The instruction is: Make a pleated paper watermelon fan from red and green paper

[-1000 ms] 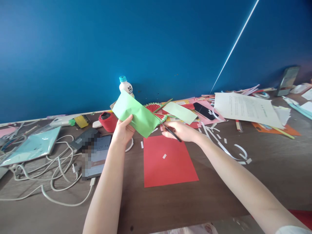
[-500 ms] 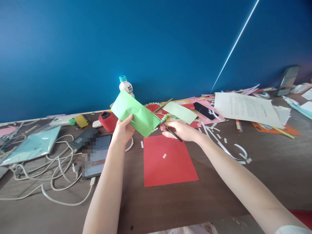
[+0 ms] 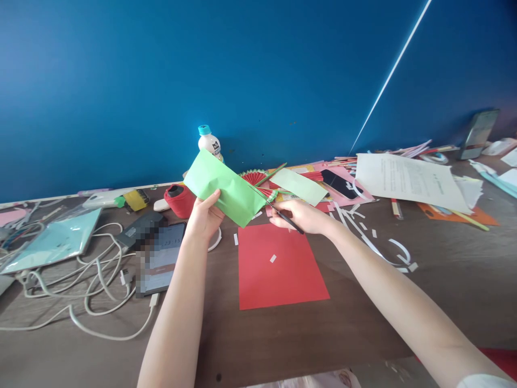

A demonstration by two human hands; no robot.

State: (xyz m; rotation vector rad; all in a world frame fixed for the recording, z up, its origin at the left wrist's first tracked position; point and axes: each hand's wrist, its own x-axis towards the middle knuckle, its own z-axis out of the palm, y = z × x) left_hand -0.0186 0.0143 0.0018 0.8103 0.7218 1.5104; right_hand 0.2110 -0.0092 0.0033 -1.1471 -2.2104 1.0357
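Observation:
My left hand (image 3: 207, 216) is closed on a sheet of green paper (image 3: 222, 186), thumb on the near face, raised above the table. In my right hand (image 3: 297, 215) is a pair of dark scissors (image 3: 286, 216), whose blades reach to the right edge of the green paper. Whether the blades are apart I cannot tell. Below both hands a red sheet of paper (image 3: 278, 269) lies flat with a small white scrap (image 3: 273, 258) on it. Behind the scissors sit red folded paper fans (image 3: 254, 177) with green edges and a pale green paper piece (image 3: 299, 186).
At the left are a phone (image 3: 165, 258), tangled white cables (image 3: 100, 291) and a red roll (image 3: 179, 201). A white bottle (image 3: 209, 143) stands by the blue wall. To the right lie white paper strips (image 3: 363, 237), a dark phone (image 3: 342, 184) and a printed sheet (image 3: 407, 180).
Almost nothing differs. The whole view has shifted very slightly, while both hands, the green paper and the scissors keep nearly the same positions.

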